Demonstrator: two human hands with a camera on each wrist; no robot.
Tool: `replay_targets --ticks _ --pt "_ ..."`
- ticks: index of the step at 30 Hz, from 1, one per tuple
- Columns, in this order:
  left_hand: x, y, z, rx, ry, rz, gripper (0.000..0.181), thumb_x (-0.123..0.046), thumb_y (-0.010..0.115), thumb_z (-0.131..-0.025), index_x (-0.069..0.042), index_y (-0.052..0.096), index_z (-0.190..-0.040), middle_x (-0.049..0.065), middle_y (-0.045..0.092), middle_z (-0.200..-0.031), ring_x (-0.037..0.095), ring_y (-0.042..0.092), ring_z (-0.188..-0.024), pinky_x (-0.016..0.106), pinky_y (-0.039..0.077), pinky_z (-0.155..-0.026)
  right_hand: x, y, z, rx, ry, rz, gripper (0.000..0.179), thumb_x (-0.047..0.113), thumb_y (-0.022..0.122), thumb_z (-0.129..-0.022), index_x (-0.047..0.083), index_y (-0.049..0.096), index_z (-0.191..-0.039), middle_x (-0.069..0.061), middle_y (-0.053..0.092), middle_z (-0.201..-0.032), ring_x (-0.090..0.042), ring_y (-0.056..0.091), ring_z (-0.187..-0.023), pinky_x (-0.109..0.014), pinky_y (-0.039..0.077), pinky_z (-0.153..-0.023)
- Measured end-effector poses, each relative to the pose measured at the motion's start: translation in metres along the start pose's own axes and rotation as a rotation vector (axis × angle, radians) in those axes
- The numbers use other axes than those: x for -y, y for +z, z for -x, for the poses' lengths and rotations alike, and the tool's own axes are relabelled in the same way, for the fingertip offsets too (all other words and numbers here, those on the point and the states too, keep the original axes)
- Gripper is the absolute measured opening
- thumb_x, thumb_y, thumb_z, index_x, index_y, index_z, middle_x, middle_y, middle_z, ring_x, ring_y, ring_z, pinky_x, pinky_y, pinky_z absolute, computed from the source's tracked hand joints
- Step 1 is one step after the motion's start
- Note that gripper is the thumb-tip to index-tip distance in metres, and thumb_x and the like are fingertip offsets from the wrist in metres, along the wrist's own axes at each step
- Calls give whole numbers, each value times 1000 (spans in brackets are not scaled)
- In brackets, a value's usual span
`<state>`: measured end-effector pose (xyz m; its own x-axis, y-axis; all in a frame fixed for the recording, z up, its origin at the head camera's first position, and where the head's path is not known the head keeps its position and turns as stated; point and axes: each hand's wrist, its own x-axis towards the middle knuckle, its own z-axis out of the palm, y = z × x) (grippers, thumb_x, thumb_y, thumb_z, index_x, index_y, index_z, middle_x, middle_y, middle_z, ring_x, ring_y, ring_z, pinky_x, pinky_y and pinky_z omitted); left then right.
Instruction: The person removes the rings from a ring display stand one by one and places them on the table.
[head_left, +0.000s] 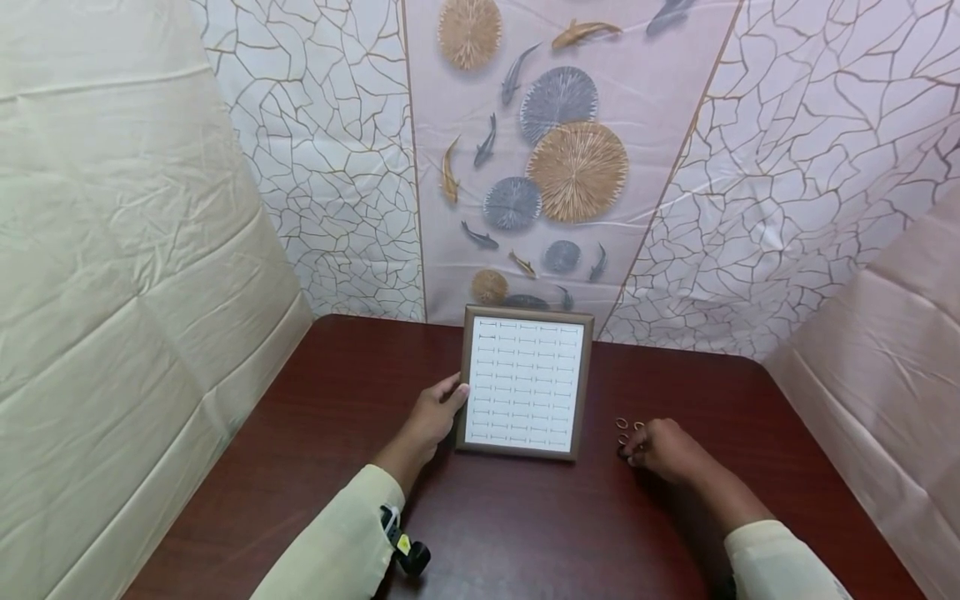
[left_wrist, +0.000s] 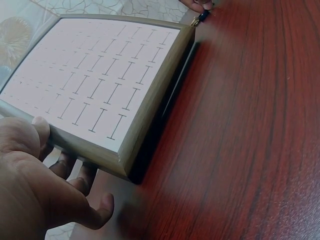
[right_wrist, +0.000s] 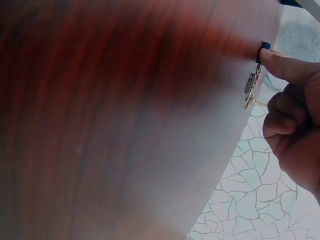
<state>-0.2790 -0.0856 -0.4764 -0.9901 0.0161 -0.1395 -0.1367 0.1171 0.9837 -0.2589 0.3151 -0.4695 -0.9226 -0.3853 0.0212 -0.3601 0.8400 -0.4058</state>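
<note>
A brown-framed white panel (head_left: 525,383) printed with rows of short I-shaped marks leans upright on the table. My left hand (head_left: 437,412) grips its left side, the thumb on the frame's front edge and the fingers behind, as the left wrist view (left_wrist: 45,185) shows. To the right of the panel, my right hand (head_left: 667,450) pinches a black ring (right_wrist: 264,52) between thumb and fingertip, down at the tabletop. Several gold-coloured rings (head_left: 622,423) stand or lie close by its fingertips; the hand partly hides them.
The dark red wooden table (head_left: 540,525) carries all of this. Behind it hangs a patterned cloth (head_left: 337,167) with fish and round leaf shapes, and plain cream cloth (head_left: 112,292) drapes both sides. A small black device (head_left: 411,554) is strapped at the left sleeve.
</note>
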Motion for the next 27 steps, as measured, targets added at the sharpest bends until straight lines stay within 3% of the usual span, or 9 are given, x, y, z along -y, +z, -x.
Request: replay_targets --ticks 11,16,21,24,27 --pt "-3 3 1 2 -37 25 56 -34 59 -115 -15 48 -166 14 43 -174 39 36 -163 60 34 -132 -2 -1 3 -1 14 -7 12 1 85 -86 13 85 -84 2 80 -87 -11 69 -83 -26 55 -70" --pt "-4 1 -3 11 -13 48 57 -33 60 -114 -11 48 -166 16 44 -173 40 35 -163 61 33 -132 -4 -1 4 -26 12 -20 13 1 86 -87 14 85 -86 1 82 -90 -10 71 -85 -26 56 -73" --pt "1 -7 -7 16 -9 55 59 -35 66 -111 -6 54 -161 18 52 -167 40 41 -160 62 31 -133 -2 -1 5 -44 41 -45 4 9 83 -95 12 84 -93 0 79 -89 -9 64 -78 -27 51 -67" --pt "1 -15 -6 26 7 28 61 -42 67 -110 -7 56 -159 18 54 -166 40 42 -160 63 31 -133 -1 -4 4 -95 93 -40 10 18 79 -101 12 84 -94 3 73 -82 -9 56 -71 -26 46 -64" --pt "-4 -25 -3 34 56 -23 65 -45 66 -110 -7 54 -161 19 47 -170 42 38 -161 65 31 -132 2 -9 4 -189 126 -23 17 26 76 -105 12 84 -99 3 75 -83 -11 61 -75 -30 51 -70"
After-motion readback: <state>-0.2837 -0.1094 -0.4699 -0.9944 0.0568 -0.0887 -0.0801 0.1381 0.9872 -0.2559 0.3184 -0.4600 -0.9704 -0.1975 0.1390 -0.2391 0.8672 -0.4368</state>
